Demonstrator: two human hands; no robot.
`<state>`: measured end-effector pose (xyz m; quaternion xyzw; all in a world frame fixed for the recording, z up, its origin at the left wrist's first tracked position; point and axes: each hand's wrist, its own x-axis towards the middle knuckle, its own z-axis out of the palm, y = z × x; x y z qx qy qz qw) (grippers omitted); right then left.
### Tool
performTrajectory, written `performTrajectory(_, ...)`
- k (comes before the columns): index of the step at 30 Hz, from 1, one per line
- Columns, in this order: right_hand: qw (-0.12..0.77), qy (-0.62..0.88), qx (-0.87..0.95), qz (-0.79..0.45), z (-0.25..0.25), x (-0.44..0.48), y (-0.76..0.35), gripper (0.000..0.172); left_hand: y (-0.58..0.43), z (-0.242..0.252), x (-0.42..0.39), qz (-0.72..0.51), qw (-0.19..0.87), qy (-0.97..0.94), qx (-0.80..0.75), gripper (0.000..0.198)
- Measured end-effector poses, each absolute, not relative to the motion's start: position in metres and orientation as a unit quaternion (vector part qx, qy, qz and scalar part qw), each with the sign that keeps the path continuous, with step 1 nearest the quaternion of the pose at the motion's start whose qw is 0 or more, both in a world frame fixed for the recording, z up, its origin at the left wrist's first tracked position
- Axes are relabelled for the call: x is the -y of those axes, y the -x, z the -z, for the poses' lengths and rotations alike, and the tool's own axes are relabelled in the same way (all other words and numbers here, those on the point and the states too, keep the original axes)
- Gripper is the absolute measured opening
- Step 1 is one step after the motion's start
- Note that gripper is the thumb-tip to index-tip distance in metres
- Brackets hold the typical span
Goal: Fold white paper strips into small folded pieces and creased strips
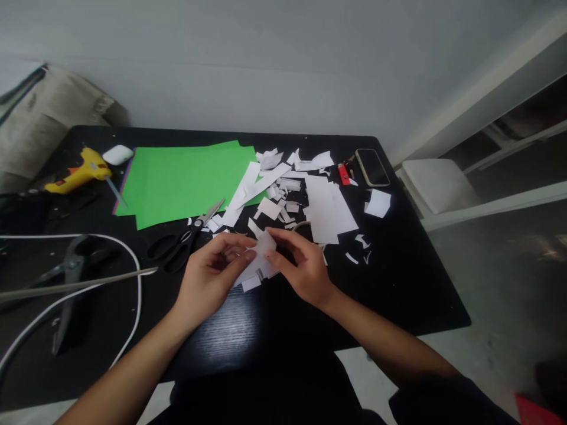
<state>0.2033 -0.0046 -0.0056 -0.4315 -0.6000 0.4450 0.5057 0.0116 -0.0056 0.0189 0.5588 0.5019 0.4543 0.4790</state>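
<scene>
Between my two hands is a small piece of white paper, held up over the near middle of the table. My left hand pinches its left side between thumb and fingers. On its right side my right hand grips it the same way. More white paper shows just below the fingers, with a small grey mark or piece on it that I cannot make out. Black-handled scissors lie left of my left hand, blades pointing away to the right. White paper scraps are strewn beyond both hands.
Green sheets lie at the back left, near a yellow glue gun. A white cable loops over the left side, by pliers. White sheets, a red lighter and a phone are on the right.
</scene>
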Motion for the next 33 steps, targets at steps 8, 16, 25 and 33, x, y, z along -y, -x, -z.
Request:
performTrajectory(8,0.491,0.441,0.625,-0.418,0.004,0.005,-0.202,0.020,-0.008,-0.009,0.009,-0.456,0.401,-0.613,-0.506,0.013)
performTrajectory(16,0.507,0.459,0.576,-0.449,0.006,0.003,-0.199,0.008,-0.009,-0.003,0.009,-0.440,0.310,-0.702,-0.467,0.019)
performTrajectory(25,0.533,0.460,0.503,-0.502,0.012,-0.005,-0.204,0.026,-0.007,-0.007,0.003,-0.409,0.209,-0.767,-0.448,0.025)
performTrajectory(33,0.530,0.459,0.565,-0.434,0.013,-0.003,-0.203,0.028,-0.006,-0.008,0.005,-0.425,0.191,-0.756,-0.460,0.020)
